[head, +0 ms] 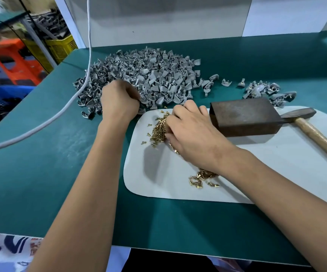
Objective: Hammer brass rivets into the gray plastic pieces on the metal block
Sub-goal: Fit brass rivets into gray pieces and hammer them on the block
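A big heap of gray plastic pieces [150, 75] lies at the back of the green table. My left hand [119, 101] rests on the heap's near edge, its fingers curled down among the pieces; whether it holds one is hidden. Brass rivets [158, 130] are scattered on a white mat [266, 173]. My right hand [190, 132] lies palm down over the rivets, fingertips in the pile. The brown metal block [245, 116] sits on the mat just right of that hand. A hammer [315, 130] with a wooden handle lies behind the block.
A smaller group of gray pieces with brass in them [266, 91] lies at the back right. A white cable [60, 112] runs down across the heap's left side and off the table's left edge. Crates stand beyond that edge.
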### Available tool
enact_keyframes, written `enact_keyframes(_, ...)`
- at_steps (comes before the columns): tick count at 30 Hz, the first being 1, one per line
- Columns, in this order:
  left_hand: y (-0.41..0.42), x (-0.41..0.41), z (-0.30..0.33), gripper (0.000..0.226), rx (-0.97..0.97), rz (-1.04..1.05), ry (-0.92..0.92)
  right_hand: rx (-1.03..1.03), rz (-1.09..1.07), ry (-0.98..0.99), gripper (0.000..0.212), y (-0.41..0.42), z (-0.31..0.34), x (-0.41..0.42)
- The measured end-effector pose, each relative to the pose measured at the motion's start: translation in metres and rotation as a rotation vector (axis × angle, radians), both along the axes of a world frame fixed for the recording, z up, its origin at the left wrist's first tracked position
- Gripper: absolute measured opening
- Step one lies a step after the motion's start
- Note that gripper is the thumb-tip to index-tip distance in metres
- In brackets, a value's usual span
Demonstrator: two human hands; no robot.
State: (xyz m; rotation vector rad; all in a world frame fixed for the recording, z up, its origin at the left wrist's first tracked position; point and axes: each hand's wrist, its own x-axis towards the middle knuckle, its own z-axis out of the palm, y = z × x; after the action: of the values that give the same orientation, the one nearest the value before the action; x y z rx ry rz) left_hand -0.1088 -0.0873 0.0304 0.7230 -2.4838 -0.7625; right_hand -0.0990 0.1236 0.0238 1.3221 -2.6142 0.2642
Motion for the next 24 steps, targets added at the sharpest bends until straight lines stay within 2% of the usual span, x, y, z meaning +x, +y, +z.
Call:
enact_keyframes(3, 0.001, -0.001, 0.001, 0.026, -0.004, 0.0, 0.047, -0.063, 0.012, -0.107, 0.016, 0.004, 0.008, -0.001)
enact_keyframes(9, 0.02, -0.002, 0.008, 0.007, 0.046, -0.021, 0.154, -0.32, 0.014, -0.354, 0.009, 0.019, 0.015, -0.009)
enact_keyframes(11, 0.032, -0.004, 0.013, 0.01, 0.193, -0.016, 0.204, -0.391, 0.011, -0.394, 0.01, 0.028, 0.016, -0.014)
enact_keyframes(15, 0.072, -0.015, 0.024, 0.011, 0.696, -0.109, 0.374, -0.566, -0.029, -0.373, 0.008, 0.054, 0.022, -0.031)
enact_keyframes(20, 0.129, -0.032, 0.026, 0.009, 0.912, -0.225, 0.432, -0.764, -0.129, -0.274, 0.011, 0.095, 0.028, -0.058)
enact_keyframes(24, 0.144, -0.038, 0.018, 0.007, 1.052, -0.304, 0.435, -0.86, -0.221, -0.235, 0.013, 0.118, 0.02, -0.067)
